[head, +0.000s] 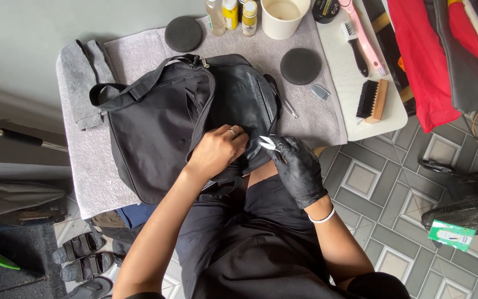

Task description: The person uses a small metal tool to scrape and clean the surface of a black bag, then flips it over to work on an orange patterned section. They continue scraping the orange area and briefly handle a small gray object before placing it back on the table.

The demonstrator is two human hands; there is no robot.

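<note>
Black trousers on my lap fill the bottom of the view, and just above them my two hands work close together at the near edge of the black bag (161, 127). It lies on a grey towel (92, 166) spread over the tabletop. My left hand (217, 150), bare with a ring, is closed on a fold of the bag's fabric and keeps it tight. My right hand (297, 166), in a black glove, is clamped on small snips (267, 143), whose points almost touch my left fingers. I think the blades can slip and nick my bare fingers or cut the fabric, because they are so near. If my left grip loosens, the fold can shift under the points.
</note>
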